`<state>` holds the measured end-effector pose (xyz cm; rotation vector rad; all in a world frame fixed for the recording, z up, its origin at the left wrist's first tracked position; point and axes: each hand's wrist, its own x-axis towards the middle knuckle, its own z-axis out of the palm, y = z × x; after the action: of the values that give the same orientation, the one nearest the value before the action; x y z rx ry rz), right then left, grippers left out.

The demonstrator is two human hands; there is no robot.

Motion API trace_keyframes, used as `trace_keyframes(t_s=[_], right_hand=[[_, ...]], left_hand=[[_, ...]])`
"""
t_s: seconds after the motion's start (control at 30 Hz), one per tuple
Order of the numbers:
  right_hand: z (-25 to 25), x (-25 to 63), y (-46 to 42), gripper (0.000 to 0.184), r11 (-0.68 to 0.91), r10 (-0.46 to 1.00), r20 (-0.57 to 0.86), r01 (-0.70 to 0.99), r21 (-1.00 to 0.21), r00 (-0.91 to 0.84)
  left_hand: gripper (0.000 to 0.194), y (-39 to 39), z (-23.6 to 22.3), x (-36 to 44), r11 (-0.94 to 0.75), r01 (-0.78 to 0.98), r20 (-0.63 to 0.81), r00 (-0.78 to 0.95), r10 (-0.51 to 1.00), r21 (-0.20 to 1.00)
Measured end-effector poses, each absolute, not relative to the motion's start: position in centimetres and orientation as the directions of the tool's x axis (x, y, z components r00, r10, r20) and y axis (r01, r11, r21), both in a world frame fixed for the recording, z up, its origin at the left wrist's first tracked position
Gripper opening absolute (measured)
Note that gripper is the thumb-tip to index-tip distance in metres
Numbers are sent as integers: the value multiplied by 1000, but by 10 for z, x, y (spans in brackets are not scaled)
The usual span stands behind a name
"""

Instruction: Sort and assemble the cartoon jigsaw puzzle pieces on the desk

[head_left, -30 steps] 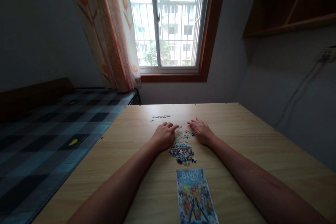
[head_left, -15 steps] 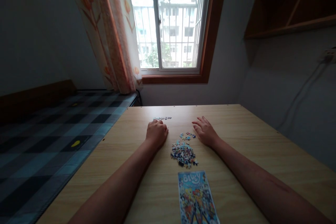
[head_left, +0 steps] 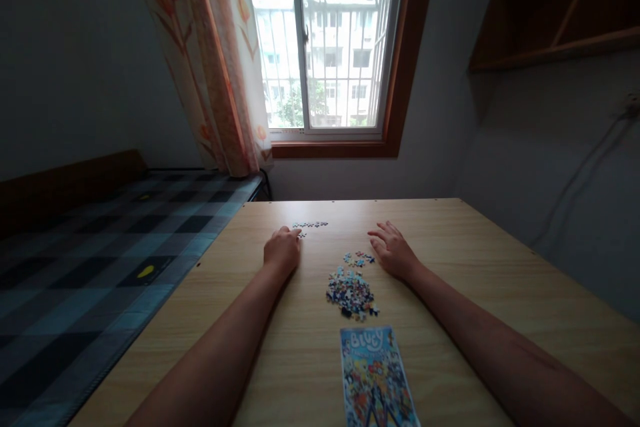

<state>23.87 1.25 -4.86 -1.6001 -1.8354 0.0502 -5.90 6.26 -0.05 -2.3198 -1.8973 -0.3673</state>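
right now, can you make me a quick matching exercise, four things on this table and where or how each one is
Things
1. left hand
2. right hand
3. big puzzle pile
4. picture sheet

Places or states
A. between the small cluster of pieces and the sheet
B. fingers spread, right of the small cluster
C. pale lettering on blue at its top
D. beside the row of pieces

Pairs: 1-D, 2-B, 3-A, 4-C

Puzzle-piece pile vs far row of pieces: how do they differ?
The pile is a dense heap; the row is a thin line. The pile has many more pieces than the row. The pile lies by the printed sheet, the row by the left hand. Both lie on the wooden table.
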Motion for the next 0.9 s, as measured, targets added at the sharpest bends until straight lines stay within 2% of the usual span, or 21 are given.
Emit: trace_keyframes(t_s=[0.23,0.43,0.9], right_hand=[[-51,238,13,35,243,886,463,854,-459,-4],[-49,237,12,34,237,892,452,866,-440,-15],[-49,237,12,33,234,907,421,866,-442,-30]], left_hand=[[44,42,0,-37,-159,987,106,158,982,3],[47,40,-2,-30,-177,983,123,182,976,-49],[53,58,-4,-40,-126,991,104,131,986,-46]])
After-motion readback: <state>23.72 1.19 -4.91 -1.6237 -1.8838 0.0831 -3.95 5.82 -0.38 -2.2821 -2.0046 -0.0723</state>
